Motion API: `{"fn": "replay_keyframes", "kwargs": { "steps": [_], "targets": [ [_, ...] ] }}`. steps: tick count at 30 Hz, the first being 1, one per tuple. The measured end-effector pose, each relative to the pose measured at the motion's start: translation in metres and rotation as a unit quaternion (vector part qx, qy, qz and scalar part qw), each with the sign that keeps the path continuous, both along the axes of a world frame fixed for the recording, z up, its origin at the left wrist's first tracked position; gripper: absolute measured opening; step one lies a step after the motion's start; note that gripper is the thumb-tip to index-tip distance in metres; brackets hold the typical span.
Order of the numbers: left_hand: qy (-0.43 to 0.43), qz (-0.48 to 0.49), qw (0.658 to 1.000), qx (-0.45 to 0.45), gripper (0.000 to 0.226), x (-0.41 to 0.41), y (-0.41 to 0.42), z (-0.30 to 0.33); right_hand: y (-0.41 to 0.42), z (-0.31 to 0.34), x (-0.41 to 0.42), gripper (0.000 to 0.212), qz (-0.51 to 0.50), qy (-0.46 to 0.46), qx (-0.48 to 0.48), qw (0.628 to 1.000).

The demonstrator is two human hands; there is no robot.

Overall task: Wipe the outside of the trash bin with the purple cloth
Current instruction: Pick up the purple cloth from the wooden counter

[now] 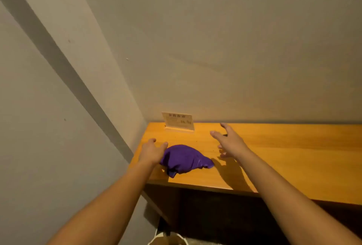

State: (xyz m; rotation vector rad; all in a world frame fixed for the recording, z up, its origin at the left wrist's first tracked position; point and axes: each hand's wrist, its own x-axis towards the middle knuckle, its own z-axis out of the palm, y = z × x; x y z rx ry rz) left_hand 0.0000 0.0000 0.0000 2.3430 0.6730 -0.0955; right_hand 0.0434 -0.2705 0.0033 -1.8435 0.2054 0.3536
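Observation:
The purple cloth (185, 159) lies crumpled on the left end of a wooden desk (293, 158). My left hand (151, 151) is at the cloth's left edge, fingers spread, touching or nearly touching it and gripping nothing. To the right of the cloth, my right hand (228, 140) hovers over the desk with its fingers apart and empty. At the bottom edge of the view, under the desk, a pale rim with a white liner (166, 240) shows; it may be the trash bin, mostly cut off.
A small card in a wooden stand (178, 121) stands at the desk's back left by the wall. Walls close in on the left and behind the desk. The space under the desk is dark.

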Motion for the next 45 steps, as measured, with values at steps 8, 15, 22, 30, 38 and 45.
{"fn": "replay_keyframes", "kwargs": {
  "steps": [8,15,22,30,38,45],
  "targets": [
    [0.110,-0.023,0.982,-0.150,0.074,0.029,0.003,-0.040,0.075,-0.051,-0.001,0.057,0.047,0.103,-0.108,0.988],
    [0.022,0.007,0.911,-0.411,0.019,-0.016,-0.009,-0.011,0.086,-0.036,-0.023,0.043,0.003,0.020,0.036,0.999],
    [-0.138,0.004,0.919,-0.369,0.017,-0.106,-0.052,0.023,0.082,-0.010,-0.104,0.092,0.023,-0.036,0.169,0.985],
    [-0.092,0.094,0.936,-0.325,0.033,-0.202,-0.074,0.013,0.047,-0.041,-0.179,0.044,0.009,-0.055,0.214,0.975],
    [0.000,0.037,0.920,-0.390,0.025,-0.264,-0.101,-0.041,0.032,-0.076,-0.249,0.050,0.080,0.018,0.111,0.991],
    [-0.009,0.095,0.946,-0.310,0.026,-0.302,-0.107,-0.112,0.020,-0.141,-0.297,0.048,0.092,0.081,0.135,0.983]
  ]
}}
